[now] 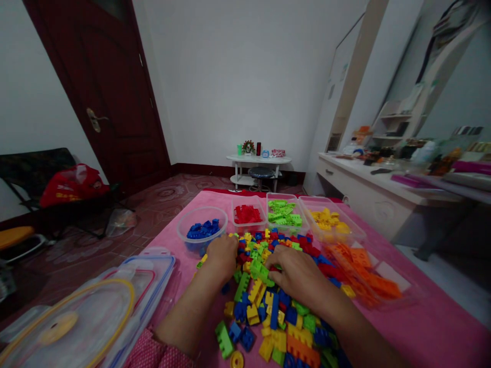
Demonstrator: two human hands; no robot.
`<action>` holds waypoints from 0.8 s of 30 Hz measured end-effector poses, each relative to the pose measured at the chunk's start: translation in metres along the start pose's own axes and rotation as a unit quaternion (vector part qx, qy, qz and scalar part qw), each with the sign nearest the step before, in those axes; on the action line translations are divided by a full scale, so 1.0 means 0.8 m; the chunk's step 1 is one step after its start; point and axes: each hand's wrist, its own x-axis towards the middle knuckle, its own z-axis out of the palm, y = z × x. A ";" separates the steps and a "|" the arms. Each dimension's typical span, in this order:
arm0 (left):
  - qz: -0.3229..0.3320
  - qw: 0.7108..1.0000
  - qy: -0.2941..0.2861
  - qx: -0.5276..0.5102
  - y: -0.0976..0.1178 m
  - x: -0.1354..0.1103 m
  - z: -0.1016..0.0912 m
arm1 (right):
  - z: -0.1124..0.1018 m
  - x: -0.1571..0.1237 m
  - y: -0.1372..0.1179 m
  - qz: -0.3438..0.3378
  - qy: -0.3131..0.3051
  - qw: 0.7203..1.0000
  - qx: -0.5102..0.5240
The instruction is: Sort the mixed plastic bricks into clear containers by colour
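A mixed pile of plastic building blocks (274, 301) in blue, green, yellow, red and orange spreads over the pink tabletop (429, 327). My right hand (295, 268) reaches into it, thumb and fingers closed on a light green building block (261, 271). At the pile's left edge, my left hand (222, 255) is curled downward beside the round clear tub (182, 227) of blue blocks (203, 229). Its fingertips are hidden behind the hand, so whatever they hold cannot be made out.
Clear boxes hold red blocks (247, 214), green blocks (284, 212), yellow blocks (332, 222) and orange blocks (368, 273) along the back and right. Stacked container lids (115, 291) lie front left. A white dressing table (360, 174) stands to the right.
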 end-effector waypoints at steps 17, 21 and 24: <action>0.035 0.854 0.043 -0.517 0.010 0.008 -0.019 | 0.001 0.002 0.009 0.007 0.026 1.000 0.004; 0.005 0.648 -0.053 -0.760 0.014 0.011 -0.019 | -0.005 0.007 0.016 0.015 0.056 0.998 0.024; -0.017 0.525 -0.117 -0.843 0.014 0.010 -0.019 | -0.010 0.010 0.021 0.028 0.087 0.995 0.036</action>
